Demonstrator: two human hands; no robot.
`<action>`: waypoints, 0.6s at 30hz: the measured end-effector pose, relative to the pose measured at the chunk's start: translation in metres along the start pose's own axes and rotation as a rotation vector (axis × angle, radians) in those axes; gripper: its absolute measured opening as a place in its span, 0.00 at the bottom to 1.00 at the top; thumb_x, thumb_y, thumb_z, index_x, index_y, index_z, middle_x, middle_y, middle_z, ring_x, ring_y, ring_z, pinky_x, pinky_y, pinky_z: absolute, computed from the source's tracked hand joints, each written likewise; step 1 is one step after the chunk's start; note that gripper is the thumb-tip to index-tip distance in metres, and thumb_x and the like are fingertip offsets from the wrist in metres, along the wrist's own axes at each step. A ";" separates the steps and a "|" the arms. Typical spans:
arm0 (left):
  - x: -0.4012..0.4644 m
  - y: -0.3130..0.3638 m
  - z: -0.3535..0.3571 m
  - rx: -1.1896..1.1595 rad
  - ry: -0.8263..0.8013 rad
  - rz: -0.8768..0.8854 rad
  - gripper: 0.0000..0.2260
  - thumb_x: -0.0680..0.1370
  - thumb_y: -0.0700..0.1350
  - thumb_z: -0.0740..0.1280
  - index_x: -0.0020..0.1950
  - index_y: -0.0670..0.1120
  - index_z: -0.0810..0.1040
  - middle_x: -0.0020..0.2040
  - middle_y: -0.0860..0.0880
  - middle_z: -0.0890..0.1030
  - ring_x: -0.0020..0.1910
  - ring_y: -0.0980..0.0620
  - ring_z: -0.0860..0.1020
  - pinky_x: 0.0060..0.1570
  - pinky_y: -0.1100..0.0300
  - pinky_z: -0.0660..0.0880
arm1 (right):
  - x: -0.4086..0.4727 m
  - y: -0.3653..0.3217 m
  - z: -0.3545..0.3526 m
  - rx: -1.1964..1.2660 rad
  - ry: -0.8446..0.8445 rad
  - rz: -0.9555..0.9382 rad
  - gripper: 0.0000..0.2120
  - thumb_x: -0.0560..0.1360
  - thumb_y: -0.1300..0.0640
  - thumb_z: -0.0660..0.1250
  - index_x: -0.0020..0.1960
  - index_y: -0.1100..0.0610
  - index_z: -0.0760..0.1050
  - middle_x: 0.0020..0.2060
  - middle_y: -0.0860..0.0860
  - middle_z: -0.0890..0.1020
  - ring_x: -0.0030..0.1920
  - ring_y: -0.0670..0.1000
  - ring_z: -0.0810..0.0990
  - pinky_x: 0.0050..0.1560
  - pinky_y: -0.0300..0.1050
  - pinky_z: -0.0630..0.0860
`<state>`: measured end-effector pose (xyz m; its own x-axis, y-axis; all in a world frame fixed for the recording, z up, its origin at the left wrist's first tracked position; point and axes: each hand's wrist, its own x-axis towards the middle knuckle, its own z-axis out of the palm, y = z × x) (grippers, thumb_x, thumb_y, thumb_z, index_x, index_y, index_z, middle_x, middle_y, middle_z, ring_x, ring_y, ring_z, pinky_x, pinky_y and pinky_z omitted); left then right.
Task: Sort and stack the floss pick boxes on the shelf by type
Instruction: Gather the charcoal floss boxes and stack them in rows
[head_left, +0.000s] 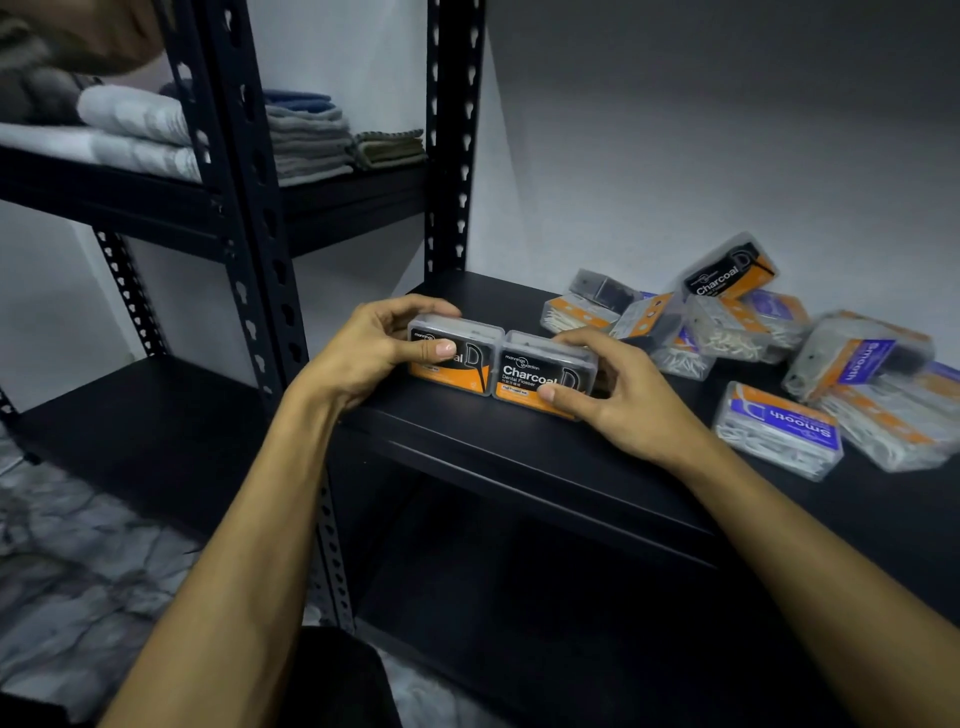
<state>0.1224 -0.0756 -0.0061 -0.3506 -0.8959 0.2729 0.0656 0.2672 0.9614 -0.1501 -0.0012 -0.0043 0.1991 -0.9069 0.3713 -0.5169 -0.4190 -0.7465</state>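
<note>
Two black-and-orange Charcoal floss pick boxes stand side by side near the front edge of the black shelf (519, 447). My left hand (363, 353) grips the left Charcoal box (457, 358), thumb on its front and fingers over its top. My right hand (618, 395) grips the right Charcoal box (540, 369) the same way. To the right lies a loose pile of boxes (727, 322): a third Charcoal box (730, 273) on top, and clear boxes with blue-and-orange Smooth labels, such as one (779, 428) lying flat and another (857, 358) tilted.
A black metal upright (254, 270) of the rack stands just left of my left hand. Folded towels (306, 135) fill the upper shelf at left. A grey wall backs the shelf. Marbled floor (78, 571) shows at the lower left.
</note>
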 end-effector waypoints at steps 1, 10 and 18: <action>0.000 0.000 -0.001 -0.003 -0.008 -0.005 0.20 0.66 0.36 0.76 0.58 0.42 0.82 0.48 0.50 0.85 0.47 0.54 0.84 0.47 0.65 0.79 | -0.001 0.000 0.000 -0.002 -0.001 -0.004 0.20 0.72 0.54 0.77 0.61 0.51 0.77 0.54 0.46 0.84 0.55 0.48 0.83 0.61 0.56 0.78; 0.001 0.001 -0.001 0.000 -0.039 -0.006 0.19 0.66 0.35 0.75 0.57 0.43 0.81 0.48 0.51 0.85 0.48 0.54 0.84 0.48 0.65 0.79 | -0.003 -0.003 -0.002 0.004 -0.014 -0.016 0.18 0.72 0.55 0.77 0.60 0.52 0.77 0.53 0.47 0.84 0.54 0.48 0.83 0.59 0.56 0.79; 0.002 0.000 -0.003 0.021 -0.065 -0.016 0.18 0.67 0.36 0.75 0.57 0.45 0.82 0.50 0.50 0.84 0.50 0.53 0.83 0.50 0.64 0.79 | -0.004 -0.006 -0.002 0.001 -0.009 -0.016 0.19 0.71 0.56 0.78 0.60 0.53 0.77 0.52 0.46 0.84 0.53 0.47 0.83 0.58 0.54 0.80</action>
<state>0.1242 -0.0780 -0.0054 -0.4119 -0.8751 0.2541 0.0402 0.2611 0.9645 -0.1497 0.0054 0.0000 0.2146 -0.9003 0.3787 -0.5126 -0.4339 -0.7410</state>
